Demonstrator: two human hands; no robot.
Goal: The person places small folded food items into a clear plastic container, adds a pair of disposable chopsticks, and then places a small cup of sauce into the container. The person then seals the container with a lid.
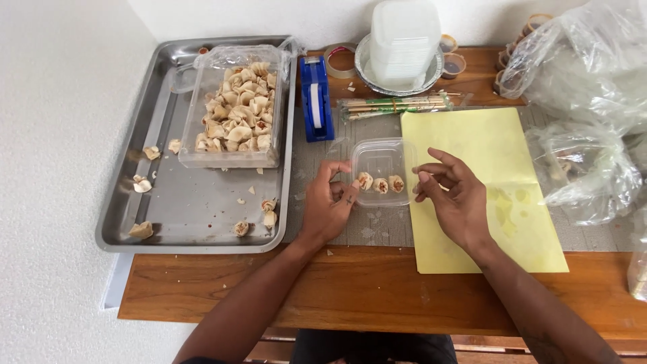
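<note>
Tray (128, 222) – dull brushed metal; small container (383, 158) – clear glossy plastic; table (350, 296) – smooth wood; sheet (492, 202) – matt yellow paper.

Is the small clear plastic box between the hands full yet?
No. The small clear plastic box holds just three dumplings along its near edge; the rest is bare.

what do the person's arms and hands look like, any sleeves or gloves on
Both arms are bare to the frame edge: no sleeves, gloves, watch or rings in view. The left hand has a small dark mark, perhaps a tattoo, near the thumb base. The right hand shows no markings.
</note>
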